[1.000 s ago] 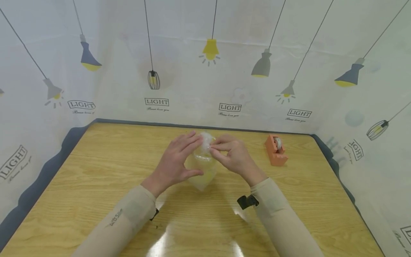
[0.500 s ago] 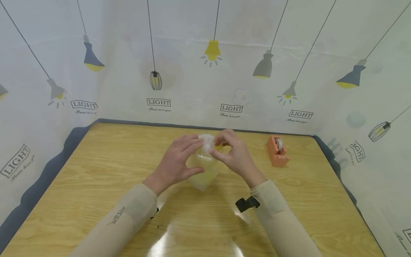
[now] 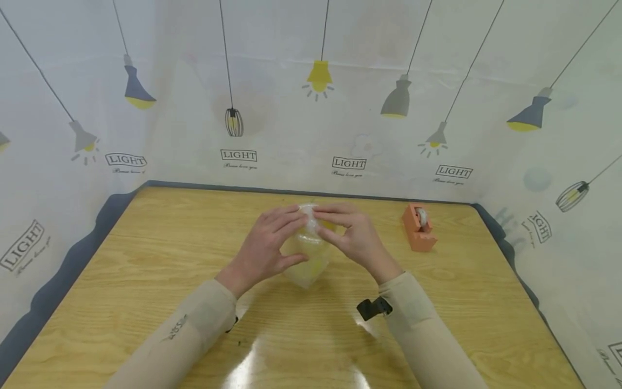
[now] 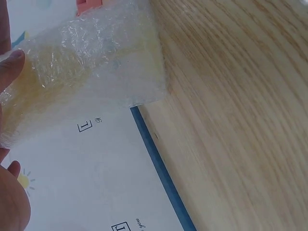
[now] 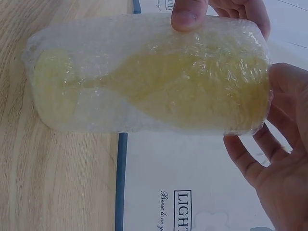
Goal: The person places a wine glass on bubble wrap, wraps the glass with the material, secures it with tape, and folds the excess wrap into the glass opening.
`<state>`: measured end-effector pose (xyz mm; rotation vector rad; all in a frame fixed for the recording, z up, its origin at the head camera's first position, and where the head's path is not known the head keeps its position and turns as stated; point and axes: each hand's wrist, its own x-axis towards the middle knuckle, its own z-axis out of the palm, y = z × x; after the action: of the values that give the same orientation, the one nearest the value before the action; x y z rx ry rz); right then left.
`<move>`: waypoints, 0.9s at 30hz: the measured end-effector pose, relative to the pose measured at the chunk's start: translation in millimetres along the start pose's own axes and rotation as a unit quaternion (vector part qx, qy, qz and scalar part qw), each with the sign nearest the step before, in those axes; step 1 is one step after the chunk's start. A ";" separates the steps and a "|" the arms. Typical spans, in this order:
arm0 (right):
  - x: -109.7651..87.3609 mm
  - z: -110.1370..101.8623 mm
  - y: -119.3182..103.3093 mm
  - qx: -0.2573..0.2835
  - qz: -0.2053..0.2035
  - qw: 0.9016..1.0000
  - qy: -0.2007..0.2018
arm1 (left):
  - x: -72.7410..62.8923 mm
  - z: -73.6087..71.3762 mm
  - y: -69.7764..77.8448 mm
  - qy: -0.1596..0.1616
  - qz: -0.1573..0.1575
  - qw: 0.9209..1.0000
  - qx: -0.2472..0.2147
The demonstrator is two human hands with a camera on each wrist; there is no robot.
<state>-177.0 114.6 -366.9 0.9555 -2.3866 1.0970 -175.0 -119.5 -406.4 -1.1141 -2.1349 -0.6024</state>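
Note:
A yellow stemmed glass wrapped in clear bubble wrap (image 5: 159, 82) is held upright between both hands over the table, its foot and bowl showing through in the right wrist view. My left hand (image 3: 259, 246) grips it from the left, thumb (image 5: 188, 15) on the near side and fingers round behind. From the right, my right hand (image 3: 357, 237) reaches across the wrap's upper end, its fingers fairly straight and the tips against the plastic. In the left wrist view the right thumb (image 4: 12, 67) rests on the wrap's surface. The undersides of the fingers are partly hidden.
An orange tape dispenser (image 3: 419, 227) with a roll of tape stands to the right on the wood-grain table (image 3: 170, 232). Behind and around the table hangs a white cloth (image 3: 272, 81) printed with lamps and lettering.
My right hand has gone from pinching at the top of the wrap, through lifted, bent fingers, to straighter fingers laid against it. The left hand and wrapped glass have barely moved.

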 end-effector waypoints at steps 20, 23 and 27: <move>9.5 -4.9 -9.6 -0.077 -0.029 0.993 -0.082 | 2.3 0.4 -1.2 -0.009 0.009 1.000 0.003; 10.5 -6.3 -10.0 -0.085 -0.029 0.990 -0.104 | 2.4 0.0 -0.6 -0.022 0.004 1.000 0.010; 11.0 -7.9 -8.6 -0.092 -0.032 0.987 -0.127 | 4.1 -0.3 0.9 -0.032 0.003 0.999 0.017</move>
<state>-178.6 111.8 -351.2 1.1544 -2.5821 0.7543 -175.9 -117.0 -403.2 -1.1357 -2.1879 -0.5329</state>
